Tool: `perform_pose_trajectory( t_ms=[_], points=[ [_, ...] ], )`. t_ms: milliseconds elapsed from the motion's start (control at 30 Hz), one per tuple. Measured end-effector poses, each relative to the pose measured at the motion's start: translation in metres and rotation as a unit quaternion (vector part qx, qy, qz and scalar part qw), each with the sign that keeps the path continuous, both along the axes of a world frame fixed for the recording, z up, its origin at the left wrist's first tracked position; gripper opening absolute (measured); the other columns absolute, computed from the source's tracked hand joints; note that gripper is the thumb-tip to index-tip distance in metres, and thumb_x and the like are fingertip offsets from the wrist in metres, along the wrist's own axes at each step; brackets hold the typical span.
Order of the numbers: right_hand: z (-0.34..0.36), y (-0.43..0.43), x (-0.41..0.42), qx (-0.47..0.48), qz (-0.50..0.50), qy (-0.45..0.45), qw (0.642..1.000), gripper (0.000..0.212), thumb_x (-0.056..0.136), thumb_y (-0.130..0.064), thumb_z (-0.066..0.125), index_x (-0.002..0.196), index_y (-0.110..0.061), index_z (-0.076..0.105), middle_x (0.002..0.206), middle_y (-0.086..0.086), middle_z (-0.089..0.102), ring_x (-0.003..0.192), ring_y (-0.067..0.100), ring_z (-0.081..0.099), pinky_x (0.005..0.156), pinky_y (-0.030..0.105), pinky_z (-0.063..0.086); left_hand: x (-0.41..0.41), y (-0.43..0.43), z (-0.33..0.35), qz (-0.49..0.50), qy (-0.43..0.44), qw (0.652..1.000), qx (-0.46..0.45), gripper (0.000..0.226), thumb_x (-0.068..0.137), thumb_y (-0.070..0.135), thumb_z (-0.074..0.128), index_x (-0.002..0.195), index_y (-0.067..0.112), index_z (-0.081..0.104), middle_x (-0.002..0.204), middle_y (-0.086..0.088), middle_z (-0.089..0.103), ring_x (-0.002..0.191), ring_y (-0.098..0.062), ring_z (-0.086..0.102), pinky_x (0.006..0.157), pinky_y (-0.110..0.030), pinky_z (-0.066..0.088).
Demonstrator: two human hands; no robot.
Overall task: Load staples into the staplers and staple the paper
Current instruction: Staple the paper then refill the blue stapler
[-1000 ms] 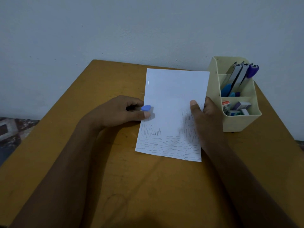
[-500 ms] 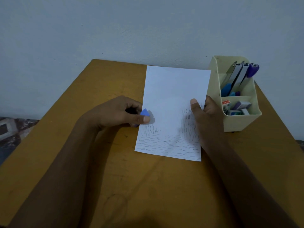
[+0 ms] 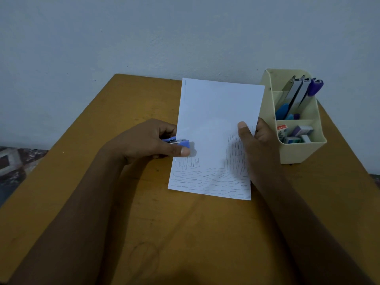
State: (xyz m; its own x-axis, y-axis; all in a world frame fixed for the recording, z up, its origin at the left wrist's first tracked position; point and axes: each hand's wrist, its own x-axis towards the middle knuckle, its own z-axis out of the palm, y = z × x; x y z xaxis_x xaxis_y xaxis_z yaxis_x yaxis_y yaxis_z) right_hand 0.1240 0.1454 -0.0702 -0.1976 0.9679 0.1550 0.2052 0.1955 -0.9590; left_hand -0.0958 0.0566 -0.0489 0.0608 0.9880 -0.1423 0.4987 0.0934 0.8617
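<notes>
**A:** Where is the stapler?

**B:** The small blue stapler is in the left hand, left of centre. The fingers are curled tight round it with the thumb beneath, and its nose sits over the left edge of the paper. I can't tell whether its mouth has closed on the sheet.

**A:** And the other side?

**B:** The right hand pinches the paper's right edge, thumb on top and the other fingers behind it. The sheet lies mid-frame on the worktop.

**A:** What worries you?

**B:** Mostly the bite. The nose only just overlaps the edge, so a squeeze may clip the margin or miss it. The lower half is already thick with staples, and a new one landing on an old one would likely buckle or jam. A one-sided pinch could also let the sheet swivel or crease as the stapler presses.

**A:** Anything nearby?

**B:** The organiser stands just beside the right hand, holding spare staplers and staple boxes. A careless knuckle could nudge it.
</notes>
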Motion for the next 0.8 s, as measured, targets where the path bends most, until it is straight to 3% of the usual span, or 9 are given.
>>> perform_pose_trajectory(
  t_ms=[67, 133, 300, 500, 667, 800],
  points=[
    [0.000, 0.000, 0.000, 0.001, 0.001, 0.002, 1.000, 0.017, 0.097, -0.029, 0.047, 0.111, -0.025, 0.055, 0.102, -0.020, 0.059, 0.092, -0.009, 0.055, 0.075, 0.003, 0.043, -0.001, -0.001, 0.000, -0.004, -0.009, 1.000, 0.003, 0.058, 0.067, 0.054, 0.074, 0.100, 0.007, 0.069, 0.100, -0.007, 0.073, 0.073, -0.036, 0.061, 0.058, -0.026, 0.043],
    [0.000, 0.000, 0.000, 0.005, -0.001, 0.003, 1.000, 0.018, 0.097, -0.030, 0.047, 0.113, -0.024, 0.055, 0.102, -0.020, 0.058, 0.090, -0.010, 0.054, 0.073, 0.000, 0.042, -0.001, -0.002, 0.001, -0.008, -0.034, 0.999, 0.002, 0.044, 0.072, 0.046, 0.076, 0.096, 0.010, 0.071, 0.097, -0.006, 0.073, 0.065, -0.026, 0.054, 0.053, -0.020, 0.040],
    [0.000, 0.000, 0.001, 0.034, -0.007, 0.005, 0.999, 0.017, 0.096, -0.029, 0.048, 0.112, -0.024, 0.055, 0.106, -0.018, 0.060, 0.092, -0.010, 0.055, 0.076, -0.001, 0.042, 0.002, -0.004, 0.003, -0.025, -0.058, 0.998, -0.004, 0.024, 0.077, 0.033, 0.076, 0.097, 0.018, 0.074, 0.104, 0.001, 0.073, 0.071, -0.025, 0.054, 0.050, -0.015, 0.039],
    [0.001, -0.001, 0.002, 0.052, 0.001, 0.015, 0.999, 0.016, 0.096, -0.028, 0.049, 0.111, -0.024, 0.054, 0.106, -0.017, 0.061, 0.098, -0.004, 0.058, 0.082, 0.007, 0.047, 0.007, 0.000, 0.000, -0.015, -0.033, 0.999, 0.009, 0.047, 0.066, 0.049, 0.072, 0.099, 0.015, 0.073, 0.099, -0.002, 0.073, 0.078, -0.040, 0.058, 0.057, -0.028, 0.039],
    [0.000, -0.001, 0.001, 0.059, -0.001, 0.023, 0.998, 0.014, 0.096, -0.028, 0.049, 0.110, -0.027, 0.051, 0.102, -0.024, 0.058, 0.093, -0.012, 0.056, 0.080, 0.002, 0.044, 0.013, 0.000, 0.001, 0.000, -0.025, 1.000, 0.014, 0.029, 0.073, 0.044, 0.078, 0.091, 0.022, 0.074, 0.089, 0.006, 0.074, 0.067, -0.022, 0.055, 0.054, -0.026, 0.036],
    [0.000, -0.002, 0.001, 0.073, -0.006, 0.033, 0.997, 0.013, 0.096, -0.025, 0.049, 0.109, -0.024, 0.052, 0.103, -0.017, 0.060, 0.097, -0.004, 0.058, 0.084, 0.008, 0.046, 0.016, 0.000, 0.004, 0.009, -0.022, 1.000, -0.001, 0.037, 0.069, 0.038, 0.072, 0.098, 0.015, 0.073, 0.093, 0.008, 0.075, 0.078, -0.027, 0.068, 0.064, -0.033, 0.045]
  ],
)
